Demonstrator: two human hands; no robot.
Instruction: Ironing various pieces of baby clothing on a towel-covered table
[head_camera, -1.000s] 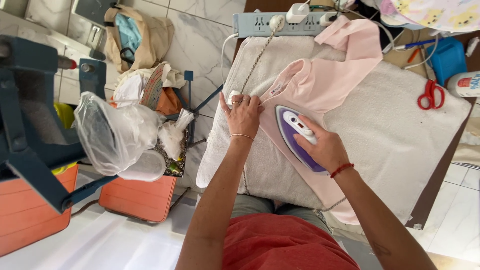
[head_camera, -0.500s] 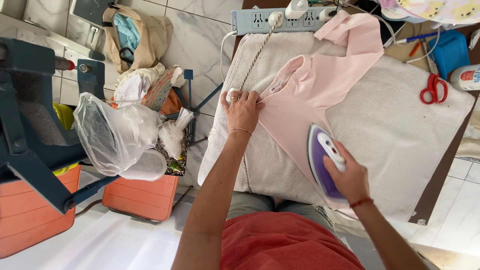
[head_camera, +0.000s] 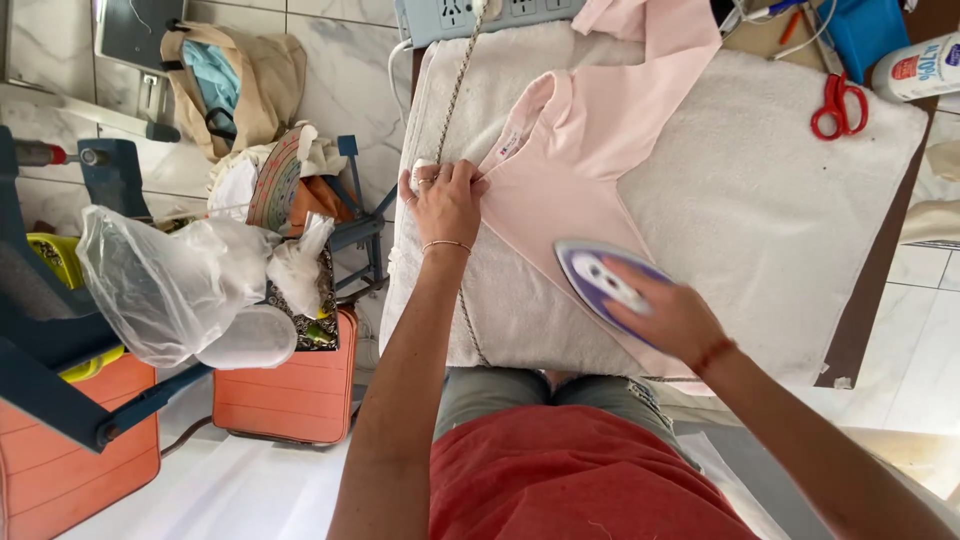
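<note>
pink garment (head_camera: 590, 150) | flat on white towel (head_camera: 760, 210) | left hand (head_camera: 445, 200) pinches its edge | right hand (head_camera: 672, 318) grips purple iron (head_camera: 600, 280), blurred, on lower hem | risk: braided cord (head_camera: 452, 90) beside garment may snag; a lingering iron may scorch

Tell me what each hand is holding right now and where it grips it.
The right hand grips the purple-and-white iron by its top handle. The left hand pins the pink garment at its edge, near the neckline.
</note>
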